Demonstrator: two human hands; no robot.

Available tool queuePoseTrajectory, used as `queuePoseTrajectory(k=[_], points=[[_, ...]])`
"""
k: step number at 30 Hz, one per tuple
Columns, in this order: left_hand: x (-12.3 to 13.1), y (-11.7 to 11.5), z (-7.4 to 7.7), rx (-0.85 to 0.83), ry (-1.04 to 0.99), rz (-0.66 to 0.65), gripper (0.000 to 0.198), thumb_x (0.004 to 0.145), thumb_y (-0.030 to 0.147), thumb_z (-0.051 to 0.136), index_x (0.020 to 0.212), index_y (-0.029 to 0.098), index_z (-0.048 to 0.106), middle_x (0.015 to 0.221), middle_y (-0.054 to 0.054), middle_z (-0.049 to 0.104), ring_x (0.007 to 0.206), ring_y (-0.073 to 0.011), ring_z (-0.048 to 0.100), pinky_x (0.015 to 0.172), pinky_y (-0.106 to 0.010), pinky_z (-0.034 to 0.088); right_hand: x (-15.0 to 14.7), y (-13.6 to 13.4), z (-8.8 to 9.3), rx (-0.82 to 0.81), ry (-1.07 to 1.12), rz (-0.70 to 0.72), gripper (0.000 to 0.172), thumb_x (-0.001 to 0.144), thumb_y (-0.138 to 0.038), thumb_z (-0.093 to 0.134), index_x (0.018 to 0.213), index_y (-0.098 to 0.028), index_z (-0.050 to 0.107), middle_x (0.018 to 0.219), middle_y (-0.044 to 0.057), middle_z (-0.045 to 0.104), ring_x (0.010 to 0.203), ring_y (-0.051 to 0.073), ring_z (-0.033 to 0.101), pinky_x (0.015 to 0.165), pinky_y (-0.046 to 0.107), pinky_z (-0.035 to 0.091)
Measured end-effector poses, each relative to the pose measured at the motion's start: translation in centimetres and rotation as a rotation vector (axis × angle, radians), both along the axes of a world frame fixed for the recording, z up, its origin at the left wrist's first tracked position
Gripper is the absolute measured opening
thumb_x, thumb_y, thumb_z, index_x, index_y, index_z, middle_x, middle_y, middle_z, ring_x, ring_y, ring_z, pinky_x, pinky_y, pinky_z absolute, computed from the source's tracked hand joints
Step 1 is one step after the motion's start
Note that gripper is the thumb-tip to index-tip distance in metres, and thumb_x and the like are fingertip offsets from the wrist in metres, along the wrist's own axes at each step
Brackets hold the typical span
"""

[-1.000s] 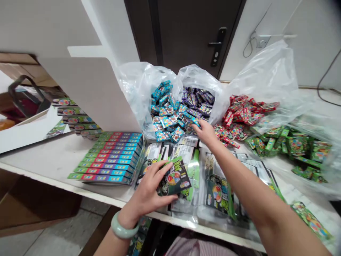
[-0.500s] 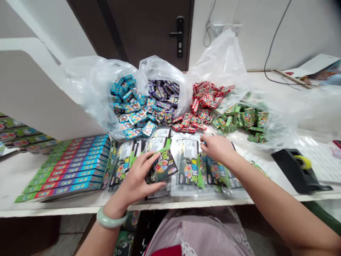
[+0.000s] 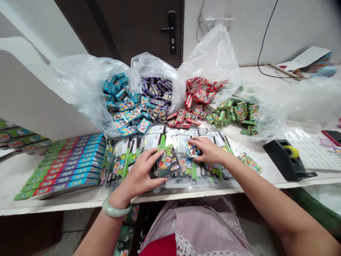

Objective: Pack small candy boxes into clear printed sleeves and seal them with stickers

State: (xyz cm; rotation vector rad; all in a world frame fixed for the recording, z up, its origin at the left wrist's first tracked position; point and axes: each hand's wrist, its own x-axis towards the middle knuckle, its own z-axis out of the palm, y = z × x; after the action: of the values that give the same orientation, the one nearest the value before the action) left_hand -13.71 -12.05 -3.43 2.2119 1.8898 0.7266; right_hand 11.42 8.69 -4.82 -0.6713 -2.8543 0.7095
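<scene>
My left hand (image 3: pixel 142 172) holds a black printed packet (image 3: pixel 166 163) with green trim by its left side, fingers above and thumb below. Between the fingertips and thumb of my right hand (image 3: pixel 206 151) is a small blue candy packet (image 3: pixel 191 150), just right of the black packet. Beneath both hands lie several black printed packets (image 3: pixel 117 165) in clear plastic, overlapping along the table's front. Whether the black packet in my left hand is open at its top cannot be made out.
Clear bags spill small blue (image 3: pixel 130 115), purple (image 3: pixel 157 89), red (image 3: pixel 199 94) and green packets (image 3: pixel 241 112) behind. A row of multicoloured boxes (image 3: pixel 66 167) stands at left beside a white panel (image 3: pixel 48 96). A black tape dispenser (image 3: pixel 285 161) and a phone (image 3: pixel 333 137) are at right.
My right hand has drawn left and nearer to the black packet, and a blue candy packet now shows in its fingers. My left hand keeps its hold; the view has shifted slightly.
</scene>
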Motion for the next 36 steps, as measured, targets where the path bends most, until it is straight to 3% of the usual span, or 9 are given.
queuePoseTrajectory(k=[5,8,12,19,25,27,30,33,36], points=[[0.3,0.0,0.4,0.027,0.014,-0.005,0.085,0.074,0.041,0.076,0.146,0.026,0.033,0.137,-0.013,0.043,0.126,-0.0335,0.044,0.105,-0.052,0.04,1.2,-2.8,4.6,-0.048,0.301,0.026,0.074,0.076,-0.033,0.074,0.141,-0.026,0.04,0.143,0.012,0.041,0.134,0.027,0.039,0.111,0.047,0.035],[0.7,-0.1,0.7,0.041,0.012,-0.03,0.086,0.073,0.039,0.077,0.146,0.026,0.032,0.138,-0.013,0.042,0.127,-0.034,0.042,0.105,-0.052,0.039,1.7,-4.3,7.2,0.004,0.191,0.207,0.072,0.076,-0.039,0.074,0.14,-0.026,0.044,0.143,0.014,0.041,0.132,0.03,0.042,0.107,0.049,0.039],[1.2,0.0,0.9,0.024,0.033,-0.102,0.085,0.074,0.037,0.075,0.146,0.025,0.032,0.14,-0.014,0.04,0.128,-0.0344,0.041,0.106,-0.053,0.037,1.1,-5.0,8.5,0.125,0.044,0.282,0.067,0.075,-0.033,0.075,0.136,-0.019,0.052,0.138,0.018,0.047,0.123,0.031,0.049,0.1,0.046,0.046],[1.8,0.3,1.3,-0.015,-0.025,-0.142,0.085,0.071,0.04,0.077,0.144,0.024,0.036,0.137,-0.014,0.043,0.126,-0.0335,0.043,0.105,-0.052,0.039,0.1,-4.7,8.8,0.26,-0.022,0.302,0.062,0.074,-0.03,0.075,0.131,-0.017,0.055,0.132,0.019,0.051,0.118,0.034,0.052,0.099,0.048,0.046],[2.9,0.4,0.9,0.028,-0.071,-0.076,0.086,0.07,0.04,0.079,0.142,0.023,0.036,0.135,-0.015,0.043,0.125,-0.0334,0.043,0.105,-0.053,0.04,-0.2,-5.6,7.0,0.035,0.152,0.255,0.087,0.072,-0.047,0.078,0.142,-0.017,0.036,0.148,0.021,0.034,0.136,0.033,0.036,0.109,0.049,0.039],[3.2,0.1,1.0,0.082,-0.067,-0.007,0.083,0.07,0.036,0.078,0.141,0.022,0.036,0.133,-0.015,0.043,0.124,-0.0335,0.043,0.104,-0.053,0.04,-0.1,-6.7,6.1,-0.057,0.264,0.105,0.074,0.077,-0.047,0.074,0.136,-0.021,0.039,0.151,0.018,0.03,0.141,0.031,0.03,0.112,0.05,0.034],[4.2,-0.3,1.6,0.158,-0.1,0.098,0.083,0.068,0.029,0.079,0.139,0.02,0.036,0.131,-0.016,0.042,0.124,-0.0341,0.043,0.104,-0.054,0.04,0.1,-8.5,5.0,-0.29,0.363,-0.088,0.047,0.086,-0.037,0.065,0.127,-0.026,0.044,0.137,0.012,0.049,0.127,0.026,0.048,0.101,0.045,0.047],[6.1,-0.1,1.7,0.16,-0.322,0.137,0.083,0.067,0.032,0.081,0.137,0.021,0.037,0.131,-0.015,0.045,0.123,-0.0329,0.045,0.103,-0.053,0.041,0.3,-9.0,4.7,-0.528,0.404,-0.156,0.038,0.089,-0.028,0.058,0.125,-0.027,0.044,0.111,0.006,0.064,0.092,0.019,0.066,0.078,0.036,0.056],[8.4,0.4,0.7,0.088,-0.808,0.203,0.053,0.081,0.029,0.068,0.128,0.024,0.043,0.121,-0.01,0.056,0.108,-0.0243,0.058,0.094,-0.043,0.05,1.1,-8.6,5.1,-0.461,0.337,-0.165,0.029,0.09,-0.021,0.052,0.118,-0.027,0.054,0.105,0.004,0.067,0.081,0.016,0.065,0.072,0.033,0.055]])
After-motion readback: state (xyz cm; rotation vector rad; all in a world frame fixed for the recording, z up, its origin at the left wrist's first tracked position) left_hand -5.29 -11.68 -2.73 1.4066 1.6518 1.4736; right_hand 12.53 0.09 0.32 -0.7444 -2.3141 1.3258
